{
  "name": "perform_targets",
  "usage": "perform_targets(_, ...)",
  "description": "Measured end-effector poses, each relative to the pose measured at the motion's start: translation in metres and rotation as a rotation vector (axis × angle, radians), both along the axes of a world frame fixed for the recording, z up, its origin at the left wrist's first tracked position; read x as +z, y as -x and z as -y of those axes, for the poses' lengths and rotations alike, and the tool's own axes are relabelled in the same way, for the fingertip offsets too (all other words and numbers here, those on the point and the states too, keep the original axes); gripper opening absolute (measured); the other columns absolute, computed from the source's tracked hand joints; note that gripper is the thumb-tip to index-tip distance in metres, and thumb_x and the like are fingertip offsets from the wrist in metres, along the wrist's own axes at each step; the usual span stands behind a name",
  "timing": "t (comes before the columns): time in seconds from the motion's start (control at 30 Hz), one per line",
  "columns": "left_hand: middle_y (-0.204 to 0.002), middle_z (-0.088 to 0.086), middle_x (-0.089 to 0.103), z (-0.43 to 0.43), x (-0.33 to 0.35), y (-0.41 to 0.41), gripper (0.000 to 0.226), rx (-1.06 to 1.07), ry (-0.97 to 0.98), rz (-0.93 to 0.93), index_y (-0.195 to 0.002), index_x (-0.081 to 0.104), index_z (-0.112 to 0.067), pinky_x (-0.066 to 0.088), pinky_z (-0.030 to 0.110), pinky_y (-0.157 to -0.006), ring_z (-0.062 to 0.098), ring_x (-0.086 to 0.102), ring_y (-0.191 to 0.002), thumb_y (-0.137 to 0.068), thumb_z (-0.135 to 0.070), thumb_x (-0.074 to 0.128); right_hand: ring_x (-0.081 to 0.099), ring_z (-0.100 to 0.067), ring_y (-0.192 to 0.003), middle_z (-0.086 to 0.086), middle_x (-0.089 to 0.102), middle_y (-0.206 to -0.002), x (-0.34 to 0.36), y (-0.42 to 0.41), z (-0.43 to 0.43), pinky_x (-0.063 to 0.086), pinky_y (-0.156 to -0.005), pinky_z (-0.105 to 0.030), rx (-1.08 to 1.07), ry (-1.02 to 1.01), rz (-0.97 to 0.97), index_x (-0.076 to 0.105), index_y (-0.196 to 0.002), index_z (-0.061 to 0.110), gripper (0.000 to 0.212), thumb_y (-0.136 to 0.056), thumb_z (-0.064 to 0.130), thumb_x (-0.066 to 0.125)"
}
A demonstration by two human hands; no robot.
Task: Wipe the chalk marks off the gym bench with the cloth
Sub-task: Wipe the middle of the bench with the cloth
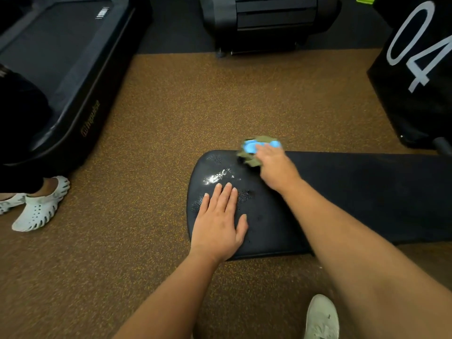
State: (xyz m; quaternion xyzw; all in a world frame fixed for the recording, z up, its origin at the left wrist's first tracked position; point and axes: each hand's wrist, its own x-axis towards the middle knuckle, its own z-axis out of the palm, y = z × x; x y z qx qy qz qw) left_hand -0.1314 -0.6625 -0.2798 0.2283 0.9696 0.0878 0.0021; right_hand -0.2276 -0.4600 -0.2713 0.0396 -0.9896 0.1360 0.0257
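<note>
Our left hand [219, 222] lies flat on the black bench [354, 204] close to its rounded end, palm down. Its fingers are straight and relaxed, close together, holding nothing. Our right hand [276, 166] is at the far edge of the bench. Its fingers curl into a bunched olive-green cloth [249, 159] with a bright blue part on top. The hand is blurred, so we cannot make out each finger. The cloth sits on that far edge and partly overhangs it. The chalk marks [217, 176] show as a white smear on the bench top between our two hands, just beyond the left fingertips and apart from the cloth. Our pale shoe [321, 316] stands on the brown speckled floor [146, 167] on the near side of the bench. Well off the rounded end, another person's white clogs [41, 204] stand beside a dark treadmill [61, 69]. Beyond the far edge we see a black machine [264, 23] and a black box [415, 57] marked 04.
</note>
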Motion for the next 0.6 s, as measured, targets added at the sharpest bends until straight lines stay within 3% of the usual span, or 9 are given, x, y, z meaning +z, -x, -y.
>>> perform_targets(0.1,-0.16,0.001,0.013,0.001,-0.001,-0.001,0.067,-0.002,-0.002,-0.003,-0.152,0.022,-0.014,0.004,0.04,-0.12,0.02,0.003,-0.148,-0.095,-0.05,0.023,0.044,-0.039,-0.115,-0.018,0.053,-0.118,0.002,-0.021,-0.05,0.036,-0.097,-0.042,-0.338,0.036,-0.004,0.056,-0.108,0.004,0.035,-0.082,0.002,0.033)
perform_targets(0.2,-0.16,0.002,0.014,0.0,0.0,-0.002,0.067,0.005,-0.004,-0.007,-0.151,0.023,-0.014,0.005,0.041,-0.12,0.02,0.005,-0.148,-0.095,-0.05,0.024,0.041,-0.039,-0.118,-0.021,0.054,-0.114,0.007,-0.021,-0.036,0.028,-0.106,-0.047,-0.495,0.029,-0.034,0.057,-0.104,-0.002,0.031,-0.078,-0.007,0.041)
perform_targets(0.33,-0.159,0.003,0.019,-0.001,-0.002,0.0,0.067,0.009,-0.005,-0.006,-0.15,0.027,-0.013,0.008,0.042,-0.12,0.021,0.009,-0.148,-0.094,-0.049,0.025,0.041,-0.039,-0.12,-0.023,0.054,-0.118,0.007,-0.006,0.03,0.026,-0.106,-0.048,-0.337,0.047,-0.072,0.059,-0.109,-0.003,0.037,-0.077,-0.001,0.041)
perform_targets(0.47,-0.159,0.003,0.019,-0.001,-0.002,0.0,0.067,0.005,0.009,-0.005,-0.15,0.026,-0.013,0.008,0.043,-0.12,0.021,0.008,-0.148,-0.094,-0.05,0.024,0.023,-0.033,-0.139,-0.015,0.04,-0.142,0.006,0.004,0.056,0.014,-0.114,-0.047,-0.106,0.039,0.036,0.05,-0.125,0.004,0.043,-0.084,-0.005,0.039)
perform_targets(0.53,-0.159,0.003,0.018,0.0,-0.001,0.0,0.068,0.005,0.004,-0.001,-0.151,0.026,-0.014,0.007,0.042,-0.12,0.021,0.008,-0.148,-0.094,-0.05,0.023,0.021,-0.034,-0.141,-0.013,0.033,-0.148,0.001,0.003,0.038,0.022,-0.111,-0.049,-0.031,0.042,0.074,0.045,-0.13,0.01,0.045,-0.088,-0.001,0.037)
perform_targets(0.6,-0.159,0.002,0.017,0.0,0.0,0.0,0.068,0.004,-0.001,-0.005,-0.151,0.025,-0.014,0.006,0.041,-0.12,0.02,0.006,-0.148,-0.094,-0.05,0.023,0.027,-0.037,-0.137,-0.013,0.032,-0.149,-0.003,-0.002,0.005,0.033,-0.104,-0.05,-0.093,-0.006,0.09,0.041,-0.135,0.014,0.048,-0.088,0.003,0.037)
